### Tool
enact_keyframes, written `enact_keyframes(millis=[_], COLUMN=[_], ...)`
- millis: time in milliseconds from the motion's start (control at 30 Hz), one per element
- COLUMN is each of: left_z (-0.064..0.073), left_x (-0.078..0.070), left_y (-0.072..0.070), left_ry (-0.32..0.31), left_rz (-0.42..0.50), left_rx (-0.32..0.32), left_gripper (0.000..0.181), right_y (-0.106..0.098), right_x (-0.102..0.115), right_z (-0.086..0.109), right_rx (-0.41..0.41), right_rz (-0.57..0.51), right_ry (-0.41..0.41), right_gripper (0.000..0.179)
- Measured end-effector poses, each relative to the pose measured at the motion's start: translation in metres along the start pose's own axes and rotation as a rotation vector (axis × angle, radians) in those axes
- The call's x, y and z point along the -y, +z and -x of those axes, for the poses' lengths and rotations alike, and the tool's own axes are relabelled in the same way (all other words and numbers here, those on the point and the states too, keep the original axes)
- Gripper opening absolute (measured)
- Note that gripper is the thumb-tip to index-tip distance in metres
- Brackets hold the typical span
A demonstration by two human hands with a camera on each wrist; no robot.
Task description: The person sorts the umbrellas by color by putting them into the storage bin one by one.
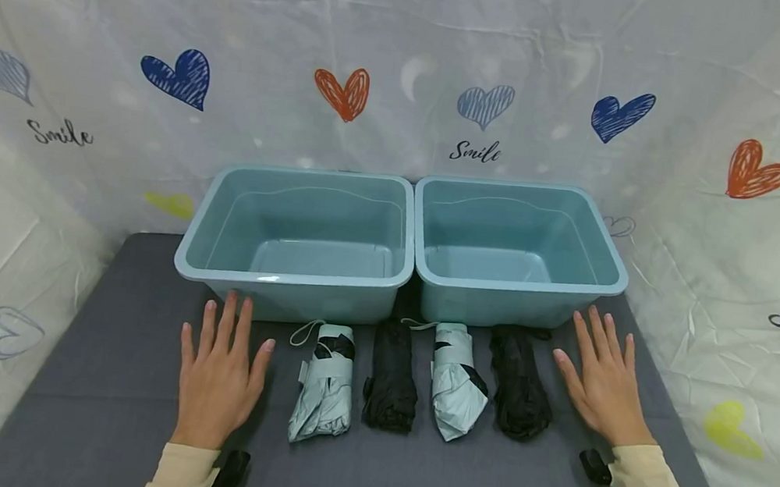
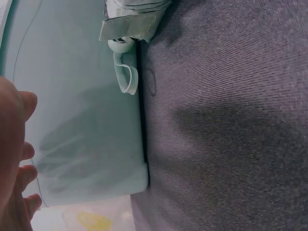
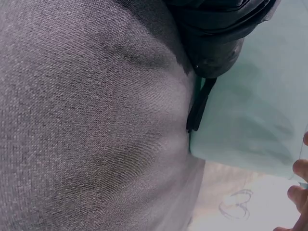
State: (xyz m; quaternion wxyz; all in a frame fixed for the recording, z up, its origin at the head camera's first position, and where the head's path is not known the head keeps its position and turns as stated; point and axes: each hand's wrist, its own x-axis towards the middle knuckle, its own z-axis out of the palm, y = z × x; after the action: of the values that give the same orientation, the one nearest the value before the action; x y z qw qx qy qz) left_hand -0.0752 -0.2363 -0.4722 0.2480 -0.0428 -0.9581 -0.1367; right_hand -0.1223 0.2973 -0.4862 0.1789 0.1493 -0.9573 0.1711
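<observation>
On the left, left hand [image 1: 215, 387]: fingers spread, gripping nothing; whether it touches the grey table [image 1: 95, 372] I cannot tell.
Left silver umbrella [image 1: 327, 396]: lies folded beside that hand, its pale loop [image 1: 299, 334] near the left bin [image 1: 307, 299]; probably light and slick, best held round the wrapped middle.
Left black umbrella [image 1: 393, 377]: lies before the gap between left bin and right bin [image 1: 520, 287]; likely soft cloth over a stiff core; grasp mid-length.
Right silver umbrella [image 1: 454, 379]: lies before the right bin; thin ribs may be fragile, so hold gently.
Right black umbrella [image 1: 522, 389]: lies nearest the right hand [image 1: 605, 386]; loose folds could slip, so wrap the whole hand round.
Right hand: fingers apart, nothing held.
Left bin: open-topped, smooth, probably rigid plastic; no contents show.
Right bin: the same, its floor visible.
</observation>
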Motion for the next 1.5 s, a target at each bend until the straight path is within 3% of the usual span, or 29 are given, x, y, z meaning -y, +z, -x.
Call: enact_keyframes(millis=[400,567,700,900,1100,1233,1367,1433,1500], left_z=[-0.001,-0.002,-0.001,-0.001,-0.009,-0.022,-0.043,-0.056,-0.07], left_x=[0.001,0.001,0.002,0.006,0.017,0.029,0.044,0.051,0.057], left_y=[-0.002,-0.004,-0.006,-0.013,-0.022,-0.028,-0.035,-0.038,-0.042], left_ry=[0.021,0.024,-0.059,-0.241,-0.404,-0.454,-0.465,-0.473,-0.494], left_rz=[0.043,0.088,0.225,0.491,0.605,0.613,0.645,0.673,0.726], left_rx=[-0.096,-0.139,-0.134,-0.117,-0.185,-0.24,-0.281,-0.262,-0.197], left_gripper=[0.059,0.049,0.041,0.034,0.038,0.044,0.048,0.049,0.051], right_y=[0.004,0.003,0.0,-0.003,-0.007,-0.01,-0.011,-0.011,-0.012], right_x=[0.001,0.007,0.011,0.013,0.014,0.014,0.014,0.014,0.014], right_z=[0.001,0.002,0.002,-0.001,-0.002,-0.002,-0.003,-0.004,-0.005], right_rx=[-0.112,-0.058,0.0,0.011,0.076,0.126,0.184,0.217,0.249], right_rz=[-0.057,-0.139,-0.254,-0.366,-0.425,-0.463,-0.506,-0.533,-0.559], right_ry=[-0.08,-0.006,0.09,0.143,0.197,0.228,0.235,0.238,0.24], right_gripper=[0.058,0.05,0.047,0.043,0.045,0.047,0.05,0.052,0.054])
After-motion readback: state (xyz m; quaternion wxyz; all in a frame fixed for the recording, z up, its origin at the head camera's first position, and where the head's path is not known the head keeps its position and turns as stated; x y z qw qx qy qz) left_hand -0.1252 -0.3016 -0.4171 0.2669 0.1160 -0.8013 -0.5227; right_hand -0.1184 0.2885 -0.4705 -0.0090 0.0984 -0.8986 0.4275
